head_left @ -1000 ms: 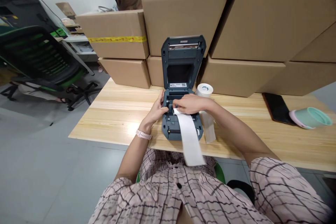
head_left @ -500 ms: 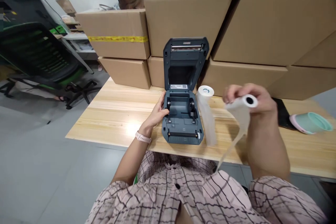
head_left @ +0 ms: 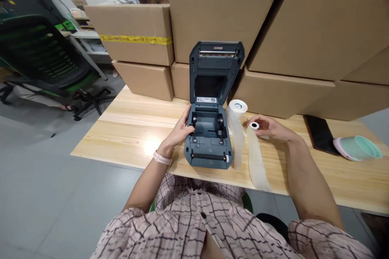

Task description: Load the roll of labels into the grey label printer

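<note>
A dark grey label printer (head_left: 208, 141) stands on the table with its lid raised, and its roll bay holds no roll. My left hand (head_left: 181, 130) grips the printer's left side, thumb over the edge. At the printer's right, my right hand (head_left: 269, 128) has its fingers closed around a small paper roll (head_left: 254, 126) set upright on the table. A loose strip (head_left: 257, 162) trails from that roll to the front edge. Between it and the printer stands a larger white label roll (head_left: 238, 106), its own strip unrolled toward me.
Stacked cardboard boxes (head_left: 219, 20) line the back of the wooden table (head_left: 103, 133). A phone (head_left: 320, 133) and a mint-green cup (head_left: 360, 147) lying on its side are at the right. An office chair (head_left: 45, 56) is at the left; a person's head shows behind the boxes.
My right hand has lowered the small roll from the air to the table beside the larger roll, moving left. Its strip now lies on the tabletop. My left hand stays on the printer.
</note>
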Tool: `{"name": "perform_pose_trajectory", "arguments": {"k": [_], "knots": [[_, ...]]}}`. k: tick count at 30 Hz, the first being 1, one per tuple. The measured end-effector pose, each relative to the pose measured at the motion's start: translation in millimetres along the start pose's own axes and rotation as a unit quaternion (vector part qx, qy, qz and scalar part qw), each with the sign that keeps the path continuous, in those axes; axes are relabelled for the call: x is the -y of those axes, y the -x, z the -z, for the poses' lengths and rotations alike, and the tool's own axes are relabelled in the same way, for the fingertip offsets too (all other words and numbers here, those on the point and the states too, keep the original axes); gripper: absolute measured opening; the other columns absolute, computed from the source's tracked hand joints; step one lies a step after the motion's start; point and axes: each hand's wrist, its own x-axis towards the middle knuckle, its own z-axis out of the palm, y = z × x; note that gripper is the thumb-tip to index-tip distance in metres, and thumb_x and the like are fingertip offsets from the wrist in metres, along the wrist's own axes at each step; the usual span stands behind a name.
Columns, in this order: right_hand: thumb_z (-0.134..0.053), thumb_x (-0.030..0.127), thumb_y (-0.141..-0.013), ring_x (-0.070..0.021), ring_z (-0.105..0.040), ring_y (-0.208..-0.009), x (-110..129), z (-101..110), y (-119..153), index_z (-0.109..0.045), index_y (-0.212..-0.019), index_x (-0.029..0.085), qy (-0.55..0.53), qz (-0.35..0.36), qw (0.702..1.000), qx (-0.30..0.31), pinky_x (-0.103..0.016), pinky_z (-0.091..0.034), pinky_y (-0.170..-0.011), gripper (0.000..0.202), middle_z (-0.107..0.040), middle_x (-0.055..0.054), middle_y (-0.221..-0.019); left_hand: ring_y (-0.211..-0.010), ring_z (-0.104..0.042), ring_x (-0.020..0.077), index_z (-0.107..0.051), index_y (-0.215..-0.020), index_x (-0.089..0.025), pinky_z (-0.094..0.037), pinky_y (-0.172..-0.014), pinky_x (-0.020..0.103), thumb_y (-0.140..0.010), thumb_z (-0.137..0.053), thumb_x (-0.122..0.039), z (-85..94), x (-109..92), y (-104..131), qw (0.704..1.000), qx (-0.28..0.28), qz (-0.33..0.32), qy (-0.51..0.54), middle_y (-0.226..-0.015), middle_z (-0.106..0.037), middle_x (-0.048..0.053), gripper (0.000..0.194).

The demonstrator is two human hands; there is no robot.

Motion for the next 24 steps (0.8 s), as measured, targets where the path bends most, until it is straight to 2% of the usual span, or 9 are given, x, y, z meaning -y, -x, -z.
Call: {"name": "perform_pose_trajectory", "arguments": {"k": [4, 7, 10, 12, 14, 18, 22, 24], "knots": [[-0.092, 0.049, -0.065, -0.0258, -0.071, -0.107, 1, -5, -6, -0.066, -0.104, 0.023, -0.008, 0.014, 1.0, -0.01, -0.042, -0.057, -0.091, 0.053, -0.074, -0.013, -0.117, -0.161, -0.019, 0.0278, -0.021, -0.164, -0.023, -0.017, -0.132, 0.041, -0.07, -0.063, -0.016, 0.7, 0, 0, 1.0, 0.001, 0.001, -0.003, -0.173, -0.021, 0.004, 0.103], [-0.088, 0.043, -0.071, -0.0281, -0.064, -0.127, 2, 1, 0, -0.063, -0.127, 0.028, -0.018, 0.031, 0.999, -0.003, -0.046, -0.054, -0.102, 0.063, -0.067, -0.013, -0.137, -0.161, -0.019, 0.0272, -0.021, -0.164, -0.022, -0.017, -0.132, 0.04, -0.07, -0.063, -0.016, 1.6, 2, -1, 1.0, 0.002, 0.0, -0.002, -0.174, -0.02, 0.004, 0.103], [-0.086, 0.041, -0.074, -0.0279, -0.053, -0.142, 6, 16, 1, -0.053, -0.14, 0.038, -0.065, 0.047, 0.993, -0.083, -0.051, -0.046, -0.116, 0.073, -0.057, -0.008, -0.151, -0.161, -0.018, 0.027, -0.018, -0.165, -0.02, -0.016, -0.132, 0.039, -0.069, -0.062, -0.016, 2.1, 4, -2, 1.0, 0.004, -0.004, 0.0, -0.173, -0.02, 0.006, 0.105], [-0.087, 0.039, -0.072, -0.0282, -0.048, -0.147, 12, 23, -8, -0.051, -0.141, 0.039, -0.061, 0.037, 0.991, -0.117, -0.053, -0.04, -0.121, 0.078, -0.052, -0.006, -0.156, -0.161, -0.017, 0.027, -0.016, -0.165, -0.017, -0.015, -0.132, 0.038, -0.068, -0.062, -0.017, 2.7, 5, -3, 1.0, 0.006, -0.008, -0.005, -0.174, -0.019, 0.007, 0.107], [-0.091, 0.036, -0.066, -0.0296, -0.045, -0.148, 21, 23, -25, -0.052, -0.142, 0.036, -0.032, 0.017, 0.995, -0.089, -0.053, -0.04, -0.122, 0.085, -0.052, -0.007, -0.157, -0.161, -0.016, 0.0267, -0.015, -0.165, -0.015, -0.014, -0.132, 0.037, -0.068, -0.062, -0.017, 3.8, 6, -3, 1.0, 0.01, -0.011, -0.011, -0.174, -0.016, 0.009, 0.108], [-0.095, 0.035, -0.056, -0.033, -0.062, -0.127, 39, 2, -65, -0.06, -0.133, 0.025, 0.03, -0.011, 0.999, 0.008, -0.051, -0.055, -0.107, 0.086, -0.067, -0.01, -0.137, -0.161, -0.016, 0.0272, -0.013, -0.166, -0.018, -0.013, -0.132, 0.039, -0.069, -0.063, -0.017, 6.0, 7, -4, 1.0, 0.022, -0.018, -0.014, -0.175, -0.014, 0.007, 0.109], [-0.095, 0.042, -0.049, -0.0312, -0.069, -0.104, 50, -15, -75, -0.066, -0.117, 0.019, 0.052, -0.004, 0.999, -0.008, -0.047, -0.061, -0.091, 0.077, -0.074, -0.009, -0.112, -0.161, -0.017, 0.0266, -0.014, -0.166, -0.02, -0.013, -0.132, 0.039, -0.07, -0.063, -0.017, 4.7, 5, -3, 1.0, 0.016, -0.01, -0.009, -0.174, -0.015, 0.005, 0.108], [-0.087, 0.056, -0.056, -0.0316, -0.071, -0.102, 54, -17, -68, -0.065, -0.121, 0.021, 0.05, 0.009, 0.999, -0.021, -0.047, -0.061, -0.087, 0.077, -0.074, -0.009, -0.113, -0.161, -0.017, 0.0266, -0.014, -0.166, -0.02, -0.014, -0.132, 0.039, -0.07, -0.062, -0.017, 2.8, 3, -1, 1.0, 0.013, -0.006, -0.004, -0.174, -0.016, 0.005, 0.107]]}}
